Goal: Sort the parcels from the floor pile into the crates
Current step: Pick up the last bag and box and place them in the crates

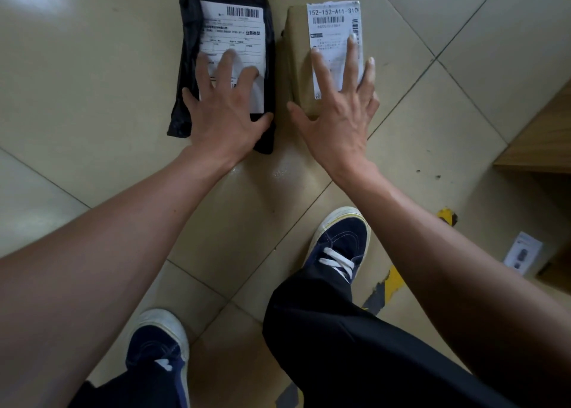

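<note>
**Two hands, two parcels on the floor**

On the left lies a black bag parcel (224, 58) flat on the pale floor tiles (92, 67). It is a soft plastic bag, wrinkled at the edges, with a white label (231, 30) stuck on top. The label has a barcode near its far end and small printed words.

The left hand (224, 110) lies on the near half of this bag. The fingers (228, 64) are spread wide and flat on the label — the hand is not closed around anything, it just presses or rests on top. The thumb reaches the bag's right edge.

Just beside the bag, to the right, lies a brown box parcel (301, 67). A small gap of floor shows between the two parcels. The box has a long white label (333, 30) too, and big print at the far end reads 152-152-A11-310.

The right hand (340, 114) lies on the near end of the box. Its fingers are spread and straight over the label, and the thumb sticks out to the left past the box's edge. This hand is flat as well — no grip.

Both arms are bare and reach forward. Below them are two dark blue shoes with white toes, the left shoe (157, 345) and the right shoe (340, 243), and black trousers (355, 345).

At the far right edge sits part of a wooden thing (537, 135), and some yellow marks (392, 281) are on the floor
</note>
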Motion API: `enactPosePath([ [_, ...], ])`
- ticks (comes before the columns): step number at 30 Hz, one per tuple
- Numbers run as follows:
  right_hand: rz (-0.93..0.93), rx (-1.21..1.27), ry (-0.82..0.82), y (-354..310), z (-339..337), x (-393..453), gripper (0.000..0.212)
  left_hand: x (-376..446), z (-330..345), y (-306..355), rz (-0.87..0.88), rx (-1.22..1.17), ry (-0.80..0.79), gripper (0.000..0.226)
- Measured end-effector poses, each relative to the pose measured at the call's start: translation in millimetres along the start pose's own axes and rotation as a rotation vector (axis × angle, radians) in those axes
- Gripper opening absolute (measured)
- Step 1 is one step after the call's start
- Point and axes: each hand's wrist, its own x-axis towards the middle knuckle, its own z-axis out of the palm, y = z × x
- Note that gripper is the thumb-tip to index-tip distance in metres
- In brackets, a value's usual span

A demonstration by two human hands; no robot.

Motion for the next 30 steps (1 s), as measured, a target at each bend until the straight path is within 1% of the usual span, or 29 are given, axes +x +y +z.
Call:
enactPosePath([
  [6,-0.018,-0.012,-0.015,3.3,4.9,-11.0,0.082,9.9,-0.7,7.7,-0.029,-0.019,-0.026,0.083],
  [9,-0.032,-0.011,-0.033,4.8,5.6,-14.6,0.086,15.1,-0.8,8.8,-0.024,-0.038,0.0,0.082],
  [15,-0.04,0.028,-0.038,4.8,2.8,-13.6,0.084,16.7,-1.8,-1.6,0.013,-0.045,0.042,0.079],
  [20,-0.087,0.081,-0.01,0.0,1.5,-4.9,0.081,11.6,-5.2,-23.3,0.005,-0.035,0.077,0.085],
  [24,-0.112,0.122,-0.021,-18.4,-5.3,6.1,0.084,0.8,-16.8,-40.9,-0.049,0.001,0.087,0.088],
  [28,-0.135,0.141,-0.093,-52.1,-21.1,10.3,0.083,-30.8,-41.9,-62.7,-0.108,-0.029,0.142,0.087],
  [30,-0.157,0.113,-0.094,-67.4,-38.7,9.9,0.081,-51.4,-62.4,-73.1,-0.118,-0.051,0.193,0.088],
])
